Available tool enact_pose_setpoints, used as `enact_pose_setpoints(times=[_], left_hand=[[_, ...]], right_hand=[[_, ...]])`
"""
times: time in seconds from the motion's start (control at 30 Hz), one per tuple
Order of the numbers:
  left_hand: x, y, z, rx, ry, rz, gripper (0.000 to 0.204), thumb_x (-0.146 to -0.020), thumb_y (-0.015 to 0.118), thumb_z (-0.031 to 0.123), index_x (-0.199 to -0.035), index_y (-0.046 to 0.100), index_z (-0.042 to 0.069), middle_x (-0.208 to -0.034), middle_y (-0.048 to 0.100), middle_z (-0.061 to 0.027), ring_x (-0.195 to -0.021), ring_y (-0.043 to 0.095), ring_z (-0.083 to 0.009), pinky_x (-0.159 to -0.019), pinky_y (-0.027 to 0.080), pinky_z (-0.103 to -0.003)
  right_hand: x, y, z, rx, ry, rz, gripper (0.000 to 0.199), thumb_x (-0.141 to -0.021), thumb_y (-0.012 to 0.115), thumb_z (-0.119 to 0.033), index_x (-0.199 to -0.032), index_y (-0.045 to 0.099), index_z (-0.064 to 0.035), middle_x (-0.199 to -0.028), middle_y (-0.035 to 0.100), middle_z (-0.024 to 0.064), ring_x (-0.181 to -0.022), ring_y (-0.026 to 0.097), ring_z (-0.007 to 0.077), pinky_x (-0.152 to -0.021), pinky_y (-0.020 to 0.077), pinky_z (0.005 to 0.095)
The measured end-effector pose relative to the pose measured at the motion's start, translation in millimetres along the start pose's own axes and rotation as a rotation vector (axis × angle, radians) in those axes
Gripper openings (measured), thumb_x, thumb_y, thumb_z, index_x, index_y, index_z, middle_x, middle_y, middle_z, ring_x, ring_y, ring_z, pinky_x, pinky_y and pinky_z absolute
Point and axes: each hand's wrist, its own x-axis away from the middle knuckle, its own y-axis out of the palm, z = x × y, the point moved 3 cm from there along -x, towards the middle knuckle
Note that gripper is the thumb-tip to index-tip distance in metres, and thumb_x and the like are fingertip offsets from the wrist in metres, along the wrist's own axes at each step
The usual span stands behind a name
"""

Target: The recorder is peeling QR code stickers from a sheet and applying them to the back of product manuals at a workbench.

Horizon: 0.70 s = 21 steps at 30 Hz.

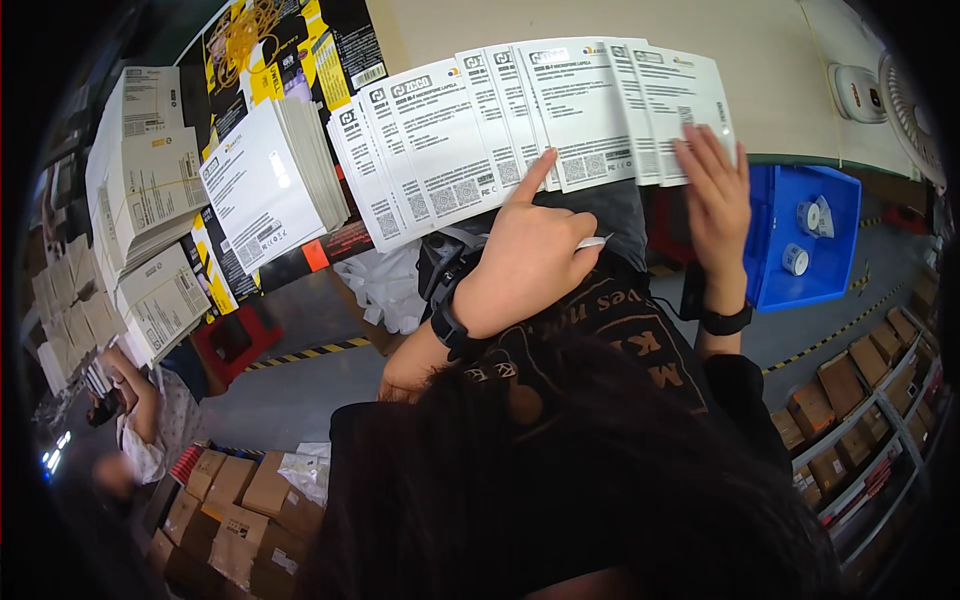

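A row of overlapping white printed cards (440, 140) is fanned along the near edge of the table. My left hand (525, 262) reaches over from below, its index finger stretched out onto the cards near the middle of the row. Its other fingers are curled, and a small white slip (596, 241) sticks out from their grip. At the row's right end my right hand (716, 195) lies with its fingers extended on the last cards (684, 95), holding nothing that I can see.
Left of the row stands a stack of similar cards (262, 185), with banded stacks (160, 190) beyond it. Yellow rubber bands (245, 40) lie at the back. A blue bin (812, 270) holding white rolls hangs right, below a small fan (910, 120). Another person (150, 420) is lower left.
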Motion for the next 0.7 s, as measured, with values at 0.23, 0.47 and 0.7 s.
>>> enact_pose_setpoints(times=[0.23, 0.47, 0.7], left_hand=[[-0.5, -10.0, 6.0, 0.173, 0.011, 0.208, 0.01, -0.072, 0.063, 0.01, -0.063, 0.059, 0.006, -0.046, 0.05, -0.0037, -0.046, 0.051, -0.0205, -0.102, 0.029, -0.043], [3.5, -24.9, 10.1, 0.411, -0.035, 0.417, 0.003, -0.07, 0.066, 0.004, -0.07, 0.063, 0.004, -0.053, 0.052, -0.003, -0.048, 0.049, -0.016, -0.093, 0.04, -0.041], [0.5, -25.8, 18.2, 0.136, -0.176, 0.612, 0.009, -0.07, 0.067, 0.005, -0.078, 0.064, 0.003, -0.073, 0.061, -0.0047, -0.056, 0.054, -0.0166, -0.076, 0.047, -0.03]], right_hand=[[-0.4, -24.8, -0.2, -0.153, 0.057, 0.053, 0.04, -0.073, 0.059, -0.001, -0.112, 0.056, -0.0075, -0.117, 0.055, 0.0093, -0.114, 0.047, 0.0262, -0.101, 0.0249, 0.043], [-5.5, 1.6, -37.6, -1.012, 0.379, -0.202, 0.025, -0.077, 0.057, 0.003, -0.102, 0.055, 0.0043, -0.101, 0.057, 0.0134, -0.095, 0.054, 0.0193, -0.084, 0.0405, 0.0285], [-16.6, 8.9, -45.6, -1.103, 0.369, -0.165, 0.013, -0.075, 0.059, 0.007, -0.088, 0.057, 0.0042, -0.091, 0.056, 0.0102, -0.084, 0.055, 0.0155, -0.074, 0.0425, 0.0223]])
